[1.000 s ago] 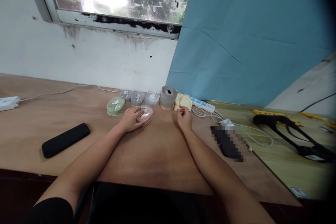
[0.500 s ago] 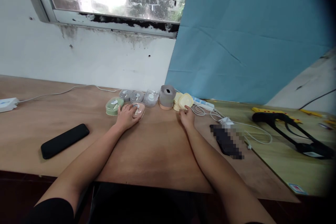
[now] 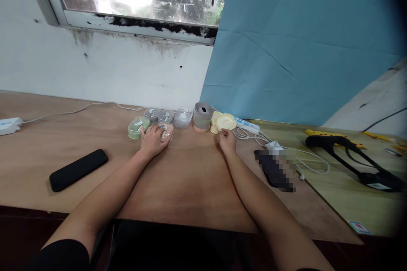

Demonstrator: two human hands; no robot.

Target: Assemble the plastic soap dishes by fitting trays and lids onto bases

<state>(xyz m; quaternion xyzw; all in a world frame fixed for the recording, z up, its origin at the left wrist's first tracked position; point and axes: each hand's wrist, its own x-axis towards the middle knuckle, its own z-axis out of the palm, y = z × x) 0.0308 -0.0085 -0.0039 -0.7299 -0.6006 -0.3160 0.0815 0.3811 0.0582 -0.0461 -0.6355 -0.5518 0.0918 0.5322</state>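
My left hand (image 3: pixel 151 141) lies over the near-left side of a pink box with a clear lid (image 3: pixel 166 131), its fingers spread on it. Its thumb is beside a green box (image 3: pixel 139 128) of the same shape. With curled fingers, my right hand (image 3: pixel 227 139) pinches the near edge of a round cream-yellow lid (image 3: pixel 225 122). More such pieces form a cream-yellow stack (image 3: pixel 214 125) just left of it. Left of that stack stands a pile of grey containers (image 3: pixel 202 114) with a pink one at the bottom. My fingertips are too small to make out fully.
Two grey boxes (image 3: pixel 165 116) and some clear lids (image 3: pixel 182 118) sit near the wall. A black phone-like slab (image 3: pixel 79 170) lies at left. At right are a power strip (image 3: pixel 246 125), white cables, a partly blurred dark object (image 3: pixel 275 171) and a black frame (image 3: pixel 352 159).
The round cream-yellow lid has shifted slightly right at my right hand, whose fingers are now closer together. My left hand has moved very slightly left on the pink box.
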